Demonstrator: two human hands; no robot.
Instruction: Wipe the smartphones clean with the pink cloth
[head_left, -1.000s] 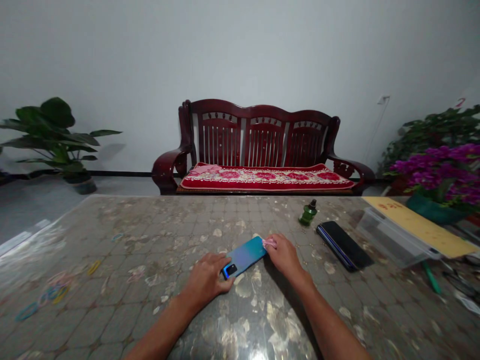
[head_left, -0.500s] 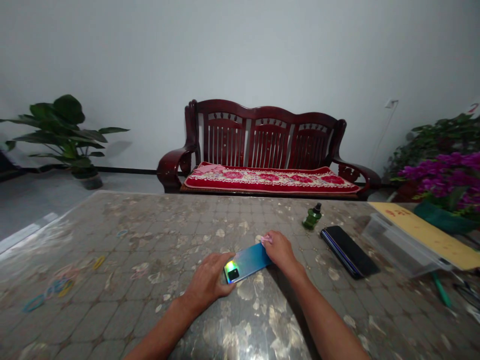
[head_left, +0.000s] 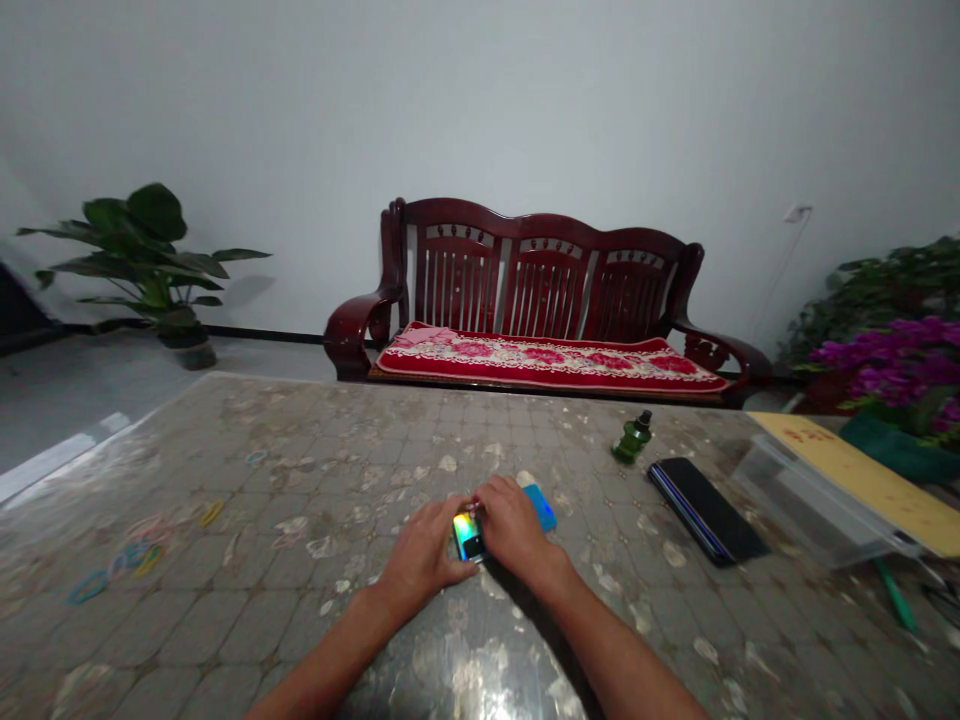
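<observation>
A blue phone (head_left: 540, 505) lies back up on the patterned table (head_left: 315, 600), its camera corner shining in rainbow colours. My left hand (head_left: 421, 553) grips that near left end with curled fingers. My right hand (head_left: 511, 527) lies across the middle of the phone, fingers closed over it. The small pink cloth seen earlier in that hand is now hidden under the fingers.
A black phone (head_left: 706, 510) and a small green bottle (head_left: 631, 439) lie to the right. A clear box with a yellow lid (head_left: 840, 490) stands further right, by purple flowers (head_left: 892, 362). Coloured rubber bands (head_left: 127, 560) lie at the left. A wooden bench (head_left: 540, 305) stands beyond.
My right hand has slid from the phone's far end toward its near end, now covering the middle. The left hand kept its hold. The camera view shifted slightly.
</observation>
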